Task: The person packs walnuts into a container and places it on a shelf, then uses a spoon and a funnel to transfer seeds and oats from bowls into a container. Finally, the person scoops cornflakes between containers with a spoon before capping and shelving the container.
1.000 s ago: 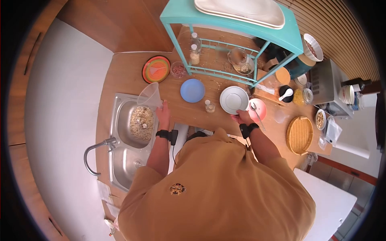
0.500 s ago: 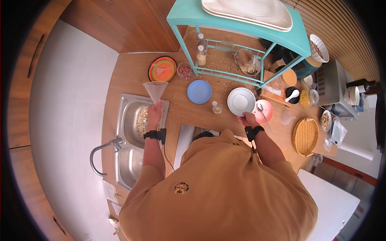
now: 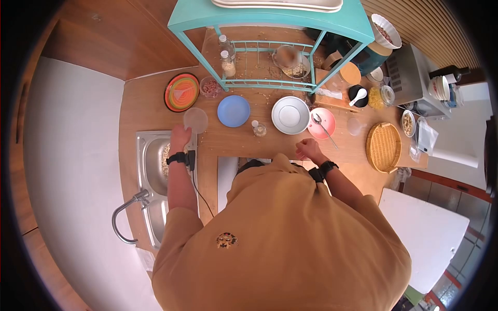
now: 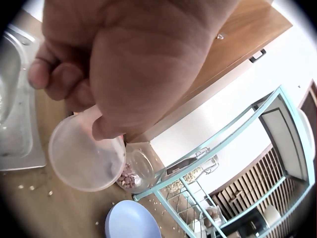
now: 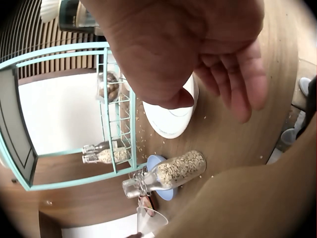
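Note:
My left hand (image 3: 180, 137) holds a translucent plastic funnel (image 3: 196, 120) over the counter beside the sink's far corner. In the left wrist view, the funnel's wide round mouth (image 4: 86, 156) shows, while thumb and curled fingers are at its narrow end. My right hand (image 3: 309, 149) hovers at the counter's near side, holding nothing; in the right wrist view its fingers (image 5: 241, 94) extend loosely. Just beyond it sits a white bowl (image 3: 290, 115). A small glass bottle (image 3: 259, 129), part filled with grain, stands between the hands, near a blue plate (image 3: 233, 111).
Left, a steel sink (image 3: 150, 155) holds grain, partly hidden by my left arm. A turquoise rack (image 3: 270, 85) stands behind. Rightward are a pink bowl (image 3: 324, 124) with a spoon and a wicker basket (image 3: 384, 147). Striped plates (image 3: 181, 92) lie at the back left.
My right hand has let go of the white bowl and drawn back toward my body. The left hand has turned the funnel, so its mouth now shows as a round disc.

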`<action>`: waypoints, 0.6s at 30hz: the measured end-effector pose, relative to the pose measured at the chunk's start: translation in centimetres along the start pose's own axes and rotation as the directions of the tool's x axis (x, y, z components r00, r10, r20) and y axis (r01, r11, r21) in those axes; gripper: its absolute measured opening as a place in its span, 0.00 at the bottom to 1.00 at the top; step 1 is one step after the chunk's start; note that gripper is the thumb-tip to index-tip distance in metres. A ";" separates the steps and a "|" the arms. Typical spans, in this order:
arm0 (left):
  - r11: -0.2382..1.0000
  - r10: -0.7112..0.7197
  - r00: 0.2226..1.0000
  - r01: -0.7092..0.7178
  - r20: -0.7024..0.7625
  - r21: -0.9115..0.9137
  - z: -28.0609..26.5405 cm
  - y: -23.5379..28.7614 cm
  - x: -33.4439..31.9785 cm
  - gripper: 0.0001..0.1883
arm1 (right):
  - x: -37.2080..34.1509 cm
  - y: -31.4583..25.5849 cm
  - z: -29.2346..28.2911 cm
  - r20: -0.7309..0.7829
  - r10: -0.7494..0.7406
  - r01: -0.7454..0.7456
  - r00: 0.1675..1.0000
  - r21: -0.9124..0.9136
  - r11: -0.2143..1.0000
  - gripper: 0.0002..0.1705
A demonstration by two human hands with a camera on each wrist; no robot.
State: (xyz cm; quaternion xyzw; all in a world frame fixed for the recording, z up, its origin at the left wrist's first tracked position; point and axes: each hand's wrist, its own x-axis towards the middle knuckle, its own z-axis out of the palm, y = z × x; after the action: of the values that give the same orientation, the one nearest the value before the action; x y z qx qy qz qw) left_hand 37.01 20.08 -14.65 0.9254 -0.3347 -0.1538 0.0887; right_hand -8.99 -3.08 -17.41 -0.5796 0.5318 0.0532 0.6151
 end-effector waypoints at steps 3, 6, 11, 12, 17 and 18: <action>0.999 -0.042 0.999 0.042 0.014 0.031 -0.9 1.9 0.3 0.21 | -0.8 -0.7 0.1 0.014 -0.152 0.152 0.988 -0.161 0.975 0.16; 0.997 -0.081 0.996 0.081 0.044 0.002 -0.6 2.3 1.6 0.20 | -0.3 -2.5 0.6 0.046 -0.226 0.230 0.973 -0.205 0.951 0.15; 0.997 -0.075 0.996 0.073 0.048 0.037 0.5 2.2 3.3 0.20 | 1.1 -6.8 3.0 0.057 -0.476 0.457 0.878 -0.402 0.794 0.23; 0.997 -0.078 0.996 0.078 0.036 0.012 0.4 2.3 3.3 0.19 | 1.3 -7.7 3.6 0.079 -0.498 0.483 0.864 -0.413 0.772 0.27; 0.996 -0.093 0.993 0.093 -0.072 -0.001 0.9 2.1 3.4 0.20 | 3.1 -8.2 7.0 0.141 -0.583 0.573 0.800 -0.469 0.672 0.39; 0.994 -0.103 0.990 0.105 -0.096 0.017 1.4 2.0 3.5 0.20 | 3.1 -8.5 7.4 0.146 -0.521 0.525 0.841 -0.456 0.719 0.41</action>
State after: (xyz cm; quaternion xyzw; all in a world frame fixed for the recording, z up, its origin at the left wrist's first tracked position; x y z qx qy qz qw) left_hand 37.89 16.17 -16.18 0.9488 -0.2832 -0.1103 0.0862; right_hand 2.52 -1.82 -15.83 -0.8392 0.3140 0.0096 0.4439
